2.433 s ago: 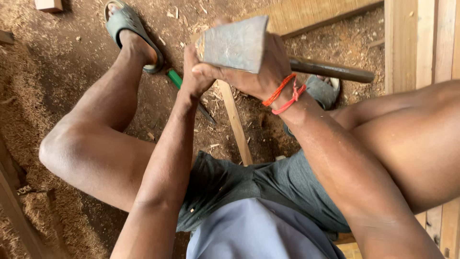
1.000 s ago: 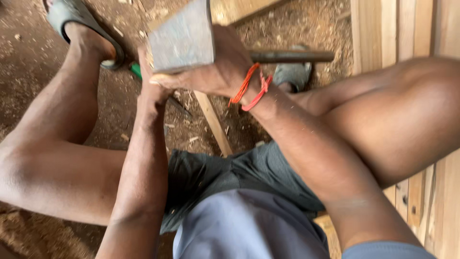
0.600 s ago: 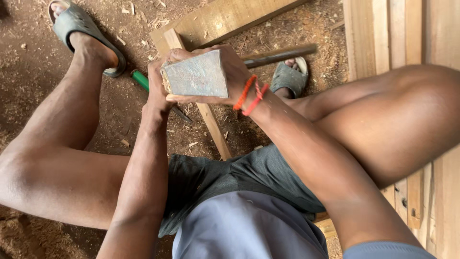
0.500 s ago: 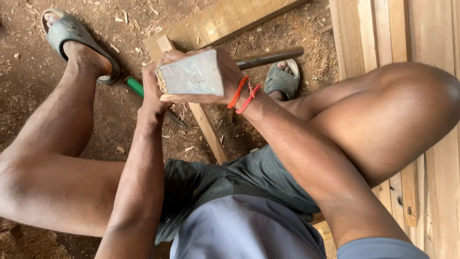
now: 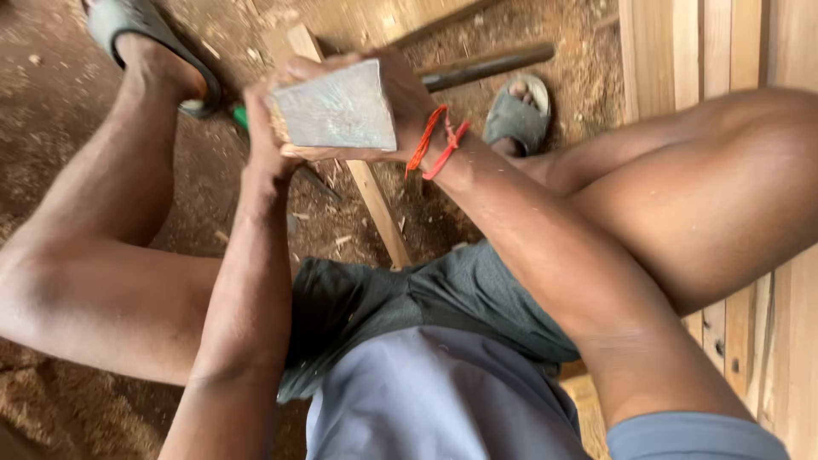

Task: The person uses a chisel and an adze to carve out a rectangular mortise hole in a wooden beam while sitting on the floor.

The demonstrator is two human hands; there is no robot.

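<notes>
My right hand [image 5: 411,102], with a red cord at the wrist, grips a grey wooden block [image 5: 336,106] from the far side. The block sits low, right against my left hand [image 5: 264,128]. That hand's fingers curl under the block's left edge, and what they hold is hidden. A green-handled tool [image 5: 241,117] shows just left of that hand, and its dark blade [image 5: 319,183] runs out below it. A thin wooden strip [image 5: 379,209] lies on the ground under both hands, between my knees.
A dark metal rod [image 5: 486,66] lies beyond the block. Both my feet wear grey sandals [image 5: 515,111]. Planks [image 5: 707,51] stack on the right, a board [image 5: 375,21] lies at the top, and sawdust covers the dirt floor [image 5: 51,128].
The block, held higher and tilted a second ago, has come down flat against my left hand. My left hand stayed over the strip.
</notes>
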